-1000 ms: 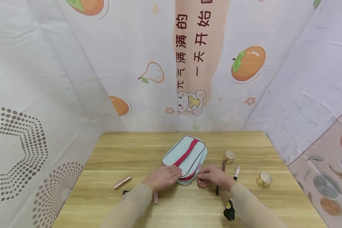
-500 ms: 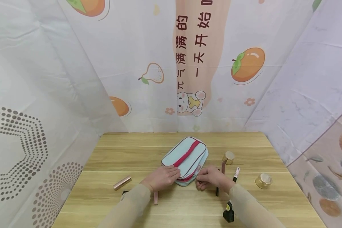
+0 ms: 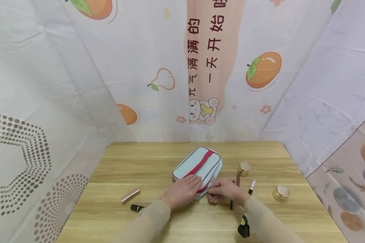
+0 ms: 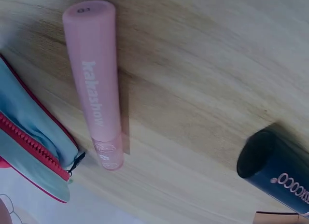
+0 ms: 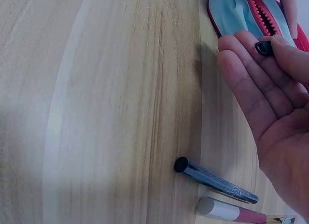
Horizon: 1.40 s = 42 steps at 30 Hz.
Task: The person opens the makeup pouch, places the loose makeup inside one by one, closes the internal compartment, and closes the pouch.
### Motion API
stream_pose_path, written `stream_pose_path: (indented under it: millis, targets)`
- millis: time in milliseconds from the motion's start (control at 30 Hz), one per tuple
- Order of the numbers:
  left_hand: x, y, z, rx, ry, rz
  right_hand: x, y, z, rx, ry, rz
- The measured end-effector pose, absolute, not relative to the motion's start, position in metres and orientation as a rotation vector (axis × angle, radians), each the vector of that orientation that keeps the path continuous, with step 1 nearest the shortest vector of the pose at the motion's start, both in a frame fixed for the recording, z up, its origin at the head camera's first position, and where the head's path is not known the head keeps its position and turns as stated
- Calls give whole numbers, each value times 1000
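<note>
A light-blue zippered pouch (image 3: 197, 167) with a dark-red band lies on the table. My left hand (image 3: 184, 192) rests on its near corner, fingers laid out over the top. At the pouch's near right side, my right hand (image 3: 225, 190) pinches a black zipper pull (image 5: 264, 48) between thumb and finger. In the right wrist view the red zipper (image 5: 263, 16) shows a gap between its teeth. Below the left wrist lie a pink cosmetic tube (image 4: 94, 84), hidden in the head view, and a dark lettered tube (image 4: 282, 166).
Right of the hands are gold-lidded jars (image 3: 281, 193), a dark slim pen (image 5: 217, 180), a white-and-pink tube (image 5: 231, 210), a black-and-white stick (image 3: 252, 185) and a black item (image 3: 244, 226) near the right sleeve. A rose-gold tube (image 3: 130, 196) lies left. Patterned curtains (image 3: 158, 114) enclose the table.
My left hand has slid right along the pouch's near edge, closer to the right hand. The pink tube is now covered in the head view. My right hand keeps the zipper pull, barely moved.
</note>
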<state>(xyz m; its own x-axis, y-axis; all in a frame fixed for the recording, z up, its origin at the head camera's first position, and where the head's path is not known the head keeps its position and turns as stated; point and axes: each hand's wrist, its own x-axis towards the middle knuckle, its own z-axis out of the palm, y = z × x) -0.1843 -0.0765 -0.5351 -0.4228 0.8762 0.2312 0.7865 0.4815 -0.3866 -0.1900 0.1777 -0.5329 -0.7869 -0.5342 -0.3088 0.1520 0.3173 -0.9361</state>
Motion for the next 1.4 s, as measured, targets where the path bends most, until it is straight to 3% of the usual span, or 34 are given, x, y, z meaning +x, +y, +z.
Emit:
stream_pose_path:
  millis: [1400]
  targets:
    - [-185,-93,-524,-1400,-2531,533,-192,182,-529,-373,1962,-1504]
